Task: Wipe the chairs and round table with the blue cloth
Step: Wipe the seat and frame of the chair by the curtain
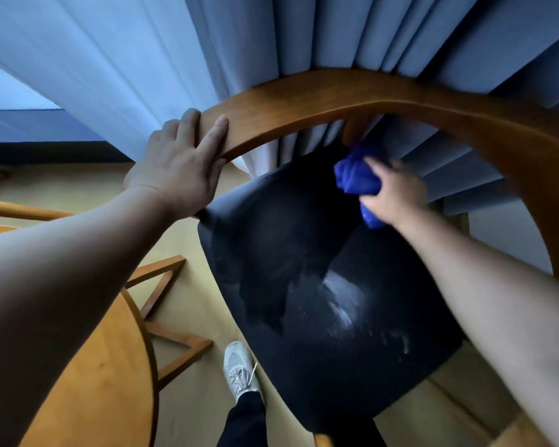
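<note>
Head view: the left hand (178, 169) is on the left end of the curved brown wooden back rail (336, 95) of a chair. Its fingers (213, 133) lie slightly apart across the top of the rail, the index finger straight along the wood and the others bending over the far edge; the thumb is hidden. The right hand (397, 195) is blurred, with its fingers clamped on a bunched bright blue cloth (355, 179). The cloth sits at the far edge of the chair's black padded seat (304, 285), below the back rail and just beside a brown wooden upright under it. Part of the cloth sticks out under the heel of the hand. Pale streaks mark the near right part of the seat.

Light blue pleated curtains (110, 59) hang just behind the chair. The round light-wood bench (104, 382) fills the near left corner, its angled wooden base struts (162, 285) showing on the pale wooden floor (200, 285). A white sneaker (239, 369) with a dark trouser leg above it stands on the floor between the bench and the seat. Another curved wooden rail (20, 211) shows at the left edge.
</note>
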Demonstrator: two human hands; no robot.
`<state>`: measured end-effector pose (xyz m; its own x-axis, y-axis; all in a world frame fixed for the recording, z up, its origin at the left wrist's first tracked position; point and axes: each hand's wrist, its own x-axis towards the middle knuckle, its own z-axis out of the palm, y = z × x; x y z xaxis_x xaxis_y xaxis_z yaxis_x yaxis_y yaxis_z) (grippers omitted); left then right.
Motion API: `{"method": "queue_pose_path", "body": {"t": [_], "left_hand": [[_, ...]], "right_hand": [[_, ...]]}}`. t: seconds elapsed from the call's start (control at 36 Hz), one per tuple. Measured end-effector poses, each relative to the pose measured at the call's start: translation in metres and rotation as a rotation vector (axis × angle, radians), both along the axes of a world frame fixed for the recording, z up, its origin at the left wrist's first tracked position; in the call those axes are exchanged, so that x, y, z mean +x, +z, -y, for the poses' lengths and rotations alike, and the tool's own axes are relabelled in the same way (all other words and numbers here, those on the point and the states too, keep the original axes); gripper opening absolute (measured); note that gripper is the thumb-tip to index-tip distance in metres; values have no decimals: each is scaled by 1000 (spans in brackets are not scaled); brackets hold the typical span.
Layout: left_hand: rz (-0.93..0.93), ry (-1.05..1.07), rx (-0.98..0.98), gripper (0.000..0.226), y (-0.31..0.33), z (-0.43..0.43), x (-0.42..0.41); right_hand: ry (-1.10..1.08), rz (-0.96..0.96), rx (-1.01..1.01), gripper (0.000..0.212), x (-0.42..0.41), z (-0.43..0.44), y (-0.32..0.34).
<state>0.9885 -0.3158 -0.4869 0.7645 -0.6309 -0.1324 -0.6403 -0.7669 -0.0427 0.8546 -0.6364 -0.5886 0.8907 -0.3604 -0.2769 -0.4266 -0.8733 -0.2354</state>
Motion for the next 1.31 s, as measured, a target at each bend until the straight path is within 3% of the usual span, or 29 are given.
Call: {"method": "queue_pose_path", "body": {"t": [0.19, 0.72, 1.31], "left_hand": [[1, 28, 6, 57, 0, 5, 2], [-5, 55, 34, 58, 0, 2, -1], [17, 35, -95, 52, -12, -2, 1]], "right_hand": [[-102, -203, 28, 76, 4, 33, -15], [-96, -189, -14, 75, -44, -29, -24], [-193, -145, 11, 72, -94, -146, -28]]}}
